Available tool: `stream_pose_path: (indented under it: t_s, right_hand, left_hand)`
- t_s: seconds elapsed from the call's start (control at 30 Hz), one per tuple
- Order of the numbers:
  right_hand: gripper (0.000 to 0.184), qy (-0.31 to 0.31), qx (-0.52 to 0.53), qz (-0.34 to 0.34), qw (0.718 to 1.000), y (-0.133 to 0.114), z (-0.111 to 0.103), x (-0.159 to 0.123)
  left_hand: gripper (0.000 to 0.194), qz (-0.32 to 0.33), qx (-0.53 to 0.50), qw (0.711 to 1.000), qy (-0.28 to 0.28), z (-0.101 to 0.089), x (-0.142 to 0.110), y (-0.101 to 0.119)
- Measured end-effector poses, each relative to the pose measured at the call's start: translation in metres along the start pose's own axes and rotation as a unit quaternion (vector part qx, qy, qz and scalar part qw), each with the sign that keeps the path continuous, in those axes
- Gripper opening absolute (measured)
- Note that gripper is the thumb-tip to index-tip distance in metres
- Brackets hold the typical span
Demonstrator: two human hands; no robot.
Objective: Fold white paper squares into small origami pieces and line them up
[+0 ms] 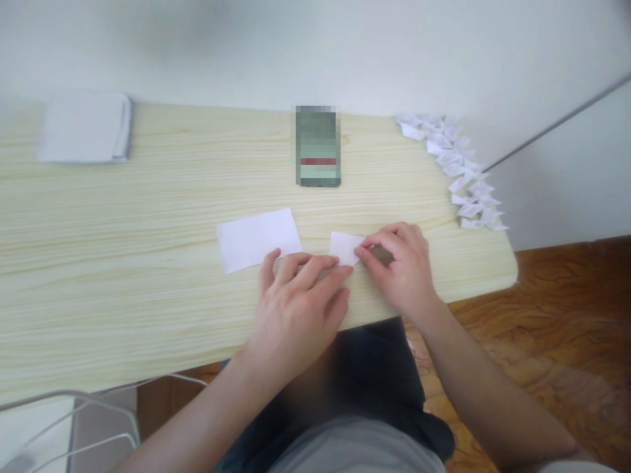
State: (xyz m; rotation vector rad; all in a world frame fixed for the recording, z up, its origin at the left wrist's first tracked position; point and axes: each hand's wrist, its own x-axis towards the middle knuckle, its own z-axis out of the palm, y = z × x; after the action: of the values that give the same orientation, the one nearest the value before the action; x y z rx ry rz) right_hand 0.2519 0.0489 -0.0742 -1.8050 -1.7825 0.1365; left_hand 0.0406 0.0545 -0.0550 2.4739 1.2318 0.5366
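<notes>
R hand [407, 266] pinching sm. wht. paper [344, 245], L hand [296, 303] touching it.

White paper [346, 246]; pale yellow, wood-grained desk [148, 263]; brown, dark-veined floor [566, 309].

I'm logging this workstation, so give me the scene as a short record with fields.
Surface: pale wood-grain table
Left grip: spread, fingertips on small paper
Right grip: pinching small paper's right side
Beyond left grip: larger white paper, lying flat
Right end: many folded paper pieces
Far middle: phone-like device, pixelated
Far left: flat white item, kind unclear
</notes>
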Motion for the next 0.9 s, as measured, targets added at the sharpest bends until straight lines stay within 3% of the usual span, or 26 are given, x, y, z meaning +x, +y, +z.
stream_pose_path:
  t_s: [0.43,0.9]
  right_hand:
    - [0.017,0.044,-0.01,0.007,0.999,-0.001,0.002,-0.007]
    - [0.003,0.063,0.028,-0.022,0.997,-0.001,0.002,-0.011]
  left_hand:
    - [0.027,-0.001,0.036,0.999,0.002,0.002,0.003,0.007]
    - [0.029,-0.022,0.029,0.999,0.018,0.004,-0.001,0.018]
